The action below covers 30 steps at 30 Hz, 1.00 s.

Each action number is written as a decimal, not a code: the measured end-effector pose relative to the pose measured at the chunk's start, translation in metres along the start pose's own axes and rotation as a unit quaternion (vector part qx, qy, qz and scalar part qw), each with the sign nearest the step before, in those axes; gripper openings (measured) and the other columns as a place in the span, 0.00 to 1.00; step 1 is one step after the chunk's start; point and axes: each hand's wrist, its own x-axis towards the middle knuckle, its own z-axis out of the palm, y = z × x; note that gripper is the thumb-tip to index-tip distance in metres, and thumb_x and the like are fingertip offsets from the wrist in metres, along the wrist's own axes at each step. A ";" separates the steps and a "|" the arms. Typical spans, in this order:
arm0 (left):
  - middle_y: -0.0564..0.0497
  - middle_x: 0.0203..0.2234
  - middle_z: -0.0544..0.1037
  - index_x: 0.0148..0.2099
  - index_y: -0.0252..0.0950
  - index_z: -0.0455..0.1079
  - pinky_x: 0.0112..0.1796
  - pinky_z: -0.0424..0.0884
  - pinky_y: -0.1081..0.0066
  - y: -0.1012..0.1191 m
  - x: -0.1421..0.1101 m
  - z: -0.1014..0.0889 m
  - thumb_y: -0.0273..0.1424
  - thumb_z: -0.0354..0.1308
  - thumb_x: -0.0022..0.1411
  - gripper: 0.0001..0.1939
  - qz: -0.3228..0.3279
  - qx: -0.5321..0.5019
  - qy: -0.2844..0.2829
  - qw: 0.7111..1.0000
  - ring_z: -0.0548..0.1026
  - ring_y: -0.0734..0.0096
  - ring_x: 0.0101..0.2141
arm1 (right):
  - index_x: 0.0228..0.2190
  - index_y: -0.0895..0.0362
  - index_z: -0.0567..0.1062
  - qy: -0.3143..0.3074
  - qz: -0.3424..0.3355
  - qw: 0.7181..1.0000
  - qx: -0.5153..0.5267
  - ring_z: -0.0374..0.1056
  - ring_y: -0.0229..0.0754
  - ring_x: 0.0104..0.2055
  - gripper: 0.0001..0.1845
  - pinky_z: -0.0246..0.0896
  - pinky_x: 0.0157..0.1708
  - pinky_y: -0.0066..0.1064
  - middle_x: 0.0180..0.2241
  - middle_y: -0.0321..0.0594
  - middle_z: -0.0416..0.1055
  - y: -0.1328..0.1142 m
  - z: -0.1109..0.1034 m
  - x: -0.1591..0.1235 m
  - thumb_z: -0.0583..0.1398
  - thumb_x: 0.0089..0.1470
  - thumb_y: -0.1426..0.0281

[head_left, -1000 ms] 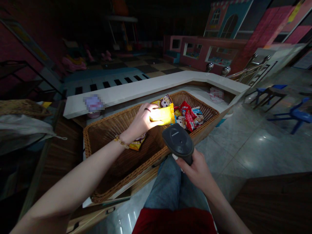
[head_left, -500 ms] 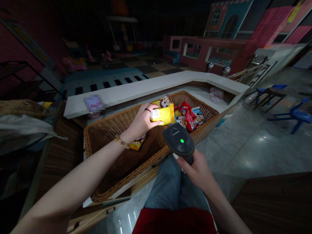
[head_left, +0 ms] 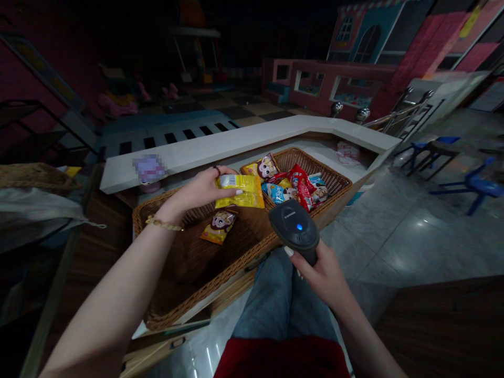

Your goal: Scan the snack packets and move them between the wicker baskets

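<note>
dim playroom (head_left: pixel 252 102), left hand (head_left: pixel 199 190) pinching yellow packet (head_left: pixel 248 193), right hand (head_left: pixel 326 275) closed around scanner (head_left: pixel 292 226)

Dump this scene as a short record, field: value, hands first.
left hand: holds yellow packet, barcode showing
right hand: grips black scanner
scanner light: blue
basket: brown, woven
lone packet: cartoon face, lying in basket below left hand
packet pile: towards basket's right end, includes red packet and blue packet
counter: white, beyond basket
</note>
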 end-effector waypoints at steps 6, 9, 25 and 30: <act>0.49 0.42 0.82 0.47 0.39 0.76 0.45 0.75 0.65 -0.014 -0.002 -0.005 0.46 0.68 0.53 0.23 0.002 -0.031 -0.089 0.996 0.79 0.62 0.41 | 0.39 0.55 0.74 -0.007 0.012 1.000 0.003 0.76 0.46 0.32 0.08 0.69 0.33 0.31 0.30 0.38 0.79 0.001 -0.001 -0.001 0.61 0.58 0.65; 0.47 0.44 0.81 0.48 0.38 0.76 0.50 0.74 0.61 -0.005 0.004 0.012 0.44 0.67 0.56 0.21 0.039 -0.058 -0.020 0.997 0.79 0.62 0.44 | 0.39 0.54 0.74 -0.006 0.014 1.000 0.004 0.77 0.48 0.33 0.08 0.69 0.33 0.32 0.31 0.39 0.79 0.003 -0.003 -0.003 0.61 0.58 0.65; 0.36 0.40 0.80 0.38 0.31 0.80 0.54 0.66 0.50 0.098 0.100 0.132 0.49 0.51 0.70 0.27 0.024 0.181 -0.009 0.983 0.75 0.45 0.50 | 0.40 0.55 0.74 0.000 0.063 0.998 0.025 0.76 0.47 0.30 0.08 0.63 0.22 0.28 0.25 0.36 0.76 0.014 -0.012 -0.010 0.61 0.59 0.66; 0.40 0.34 0.81 0.32 0.35 0.76 0.50 0.68 0.54 0.096 0.111 0.139 0.40 0.58 0.67 0.15 -0.014 0.134 -0.007 0.991 0.77 0.50 0.44 | 0.41 0.54 0.75 0.004 0.063 0.998 0.021 0.75 0.47 0.28 0.09 0.63 0.22 0.29 0.23 0.35 0.75 0.013 -0.014 -0.010 0.61 0.59 0.65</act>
